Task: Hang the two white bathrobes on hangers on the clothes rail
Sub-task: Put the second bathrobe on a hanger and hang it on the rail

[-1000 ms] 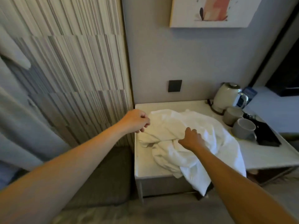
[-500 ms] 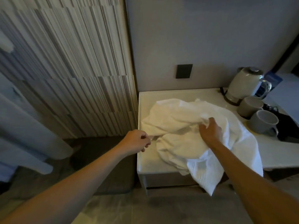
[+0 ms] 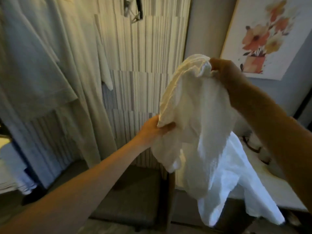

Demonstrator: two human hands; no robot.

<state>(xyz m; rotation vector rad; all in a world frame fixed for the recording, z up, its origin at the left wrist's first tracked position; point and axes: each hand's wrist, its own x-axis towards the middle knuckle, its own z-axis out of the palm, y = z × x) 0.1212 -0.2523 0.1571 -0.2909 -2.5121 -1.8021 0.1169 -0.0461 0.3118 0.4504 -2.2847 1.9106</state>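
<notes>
So the crumpled white cotton bathrobe [image 3: 199,125] is off the pale counter [image 3: 263,186] now, both hands gripping it: right hand [image 3: 222,70] high, left hand [image 3: 155,130] lower.

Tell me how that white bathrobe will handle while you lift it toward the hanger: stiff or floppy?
Probably floppy: the white bathrobe sags and folds between the right hand and left hand. Its loose lower end trails down, so it may drag or snag. It looks thin, likely light.
</notes>
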